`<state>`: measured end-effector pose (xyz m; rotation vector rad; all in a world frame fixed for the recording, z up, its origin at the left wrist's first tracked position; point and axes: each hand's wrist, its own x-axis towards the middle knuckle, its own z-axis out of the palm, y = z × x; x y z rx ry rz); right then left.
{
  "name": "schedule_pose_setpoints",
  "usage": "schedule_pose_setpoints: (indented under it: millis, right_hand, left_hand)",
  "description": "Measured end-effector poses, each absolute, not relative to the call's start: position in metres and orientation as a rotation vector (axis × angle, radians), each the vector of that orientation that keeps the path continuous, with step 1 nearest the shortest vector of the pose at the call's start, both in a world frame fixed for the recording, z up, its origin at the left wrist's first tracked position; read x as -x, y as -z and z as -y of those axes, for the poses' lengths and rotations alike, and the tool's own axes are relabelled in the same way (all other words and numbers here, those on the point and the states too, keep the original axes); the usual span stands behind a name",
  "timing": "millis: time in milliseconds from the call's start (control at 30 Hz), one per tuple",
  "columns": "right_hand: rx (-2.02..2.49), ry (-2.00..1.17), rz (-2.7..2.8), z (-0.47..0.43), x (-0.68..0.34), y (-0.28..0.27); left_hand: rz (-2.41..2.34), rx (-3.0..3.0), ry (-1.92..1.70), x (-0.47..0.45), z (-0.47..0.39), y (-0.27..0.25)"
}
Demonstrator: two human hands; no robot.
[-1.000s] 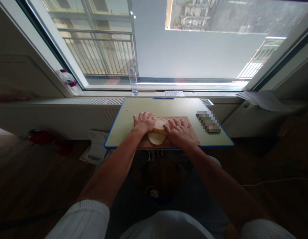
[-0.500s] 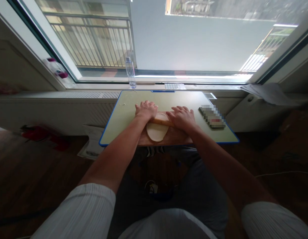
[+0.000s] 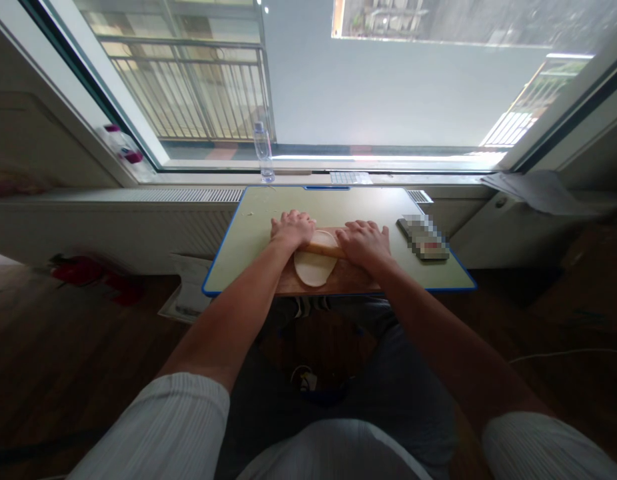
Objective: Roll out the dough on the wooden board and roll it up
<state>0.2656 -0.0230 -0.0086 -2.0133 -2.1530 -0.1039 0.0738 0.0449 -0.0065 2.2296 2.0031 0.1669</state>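
A wooden rolling pin (image 3: 324,251) lies crosswise over a flat, pale, roundish sheet of dough (image 3: 315,269). Both rest on a reddish-brown wooden board (image 3: 356,279) at the front of the small table. My left hand (image 3: 292,228) is closed over the pin's left end, its fingers bent forward across it. Over the right end my right hand (image 3: 364,241) grips in the same way, palm down. The dough shows in front of and behind the pin, between the two hands. Both ends of the pin are hidden under my hands.
The pale green table (image 3: 373,203) has a blue rim. A pixelated phone-like item (image 3: 423,238) lies on its right side; small crumbs (image 3: 249,214) dot the left. A clear bottle (image 3: 263,153) and a white keyboard-like item (image 3: 349,178) are on the windowsill behind.
The camera view has tilted slightly, so the table and window sit a bit lower. Both hands stay on the rolling pin, with hardly any shift over the dough.
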Motion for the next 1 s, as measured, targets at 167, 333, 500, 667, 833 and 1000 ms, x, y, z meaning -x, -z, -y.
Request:
schedule_pose_setpoints:
  millis: [167,333,500,667,833,1000]
  right_hand:
    - [2.006,0.126,2.210,0.051,-0.256,0.004]
    - [2.036,0.139,2.133,0.082,-0.244,0.014]
    - [1.939,0.192,2.074,0.103,-0.240,0.026]
    - [1.909,0.221,2.058,0.107,-0.242,0.026]
    - [2.033,0.103,2.063,0.091,-0.244,0.022]
    - [2.039,0.090,2.113,0.069,-0.248,0.016]
  left_hand:
    - [-2.016,-2.237,-0.172,-0.067,-0.019,0.004]
    - [-2.101,-2.281,-0.237,-0.058,0.023,0.009]
    - [-2.138,-2.340,-0.385,-0.050,0.054,0.017]
    - [-2.152,-2.268,-0.397,-0.052,0.052,0.017]
    - [-2.183,-2.213,-0.392,-0.057,0.040,0.014]
    - [-2.149,-2.194,-0.302,-0.060,0.023,0.008]
